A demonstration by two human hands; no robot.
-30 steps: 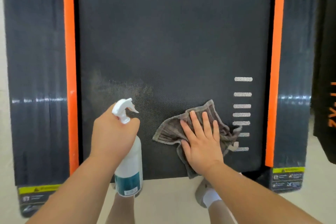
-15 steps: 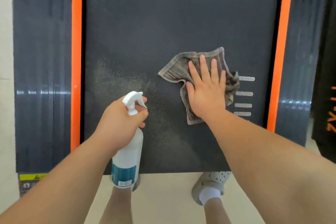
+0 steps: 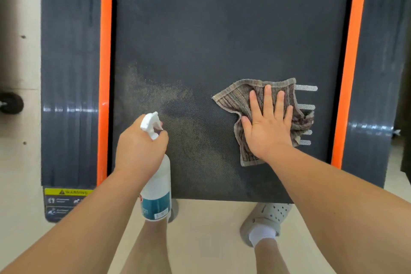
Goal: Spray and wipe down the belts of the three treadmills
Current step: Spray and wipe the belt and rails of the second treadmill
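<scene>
- Spray bottle (image 3: 156,189) is held upright in left grip (image 3: 140,149), fingers curled round its neck. Nozzle is pointed fwd over belt (image 3: 222,29), prob. so a spray can be laid w/o regripping.
- Cloth (image 3: 235,98) is pressed flat on belt by right grip (image 3: 266,129), fingers straight & spread, likely for even pressure.
- Cloth is placed at belt's right side, partly over white marks (image 3: 308,107), just right of damp patch (image 3: 178,113).
- Bottle is held above belt's near edge, apart from cloth, so wipe path is left free.
</scene>
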